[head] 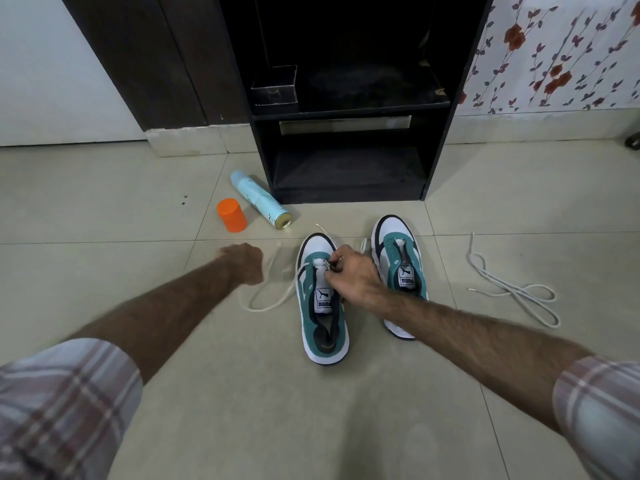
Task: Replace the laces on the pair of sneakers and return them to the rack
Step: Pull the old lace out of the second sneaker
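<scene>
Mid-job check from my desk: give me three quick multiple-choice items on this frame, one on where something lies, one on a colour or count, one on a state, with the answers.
1. Where does the loose lace lie?
A. on the floor right of both sneakers
B. inside the rack
C. across the spray can

2. What colour is the cap standing by the spray can?
A. blue
B. orange
C. black

3. What state is the right sneaker in?
A. fully laced
B. on the rack shelf
C. unlaced, on the floor

Answers:
1 A, it is coiled on the tiles beyond the right sneaker.
2 B, the cap is bright orange.
3 C, its eyelets are bare, while the right hand pinches lace at the left sneaker.
</scene>
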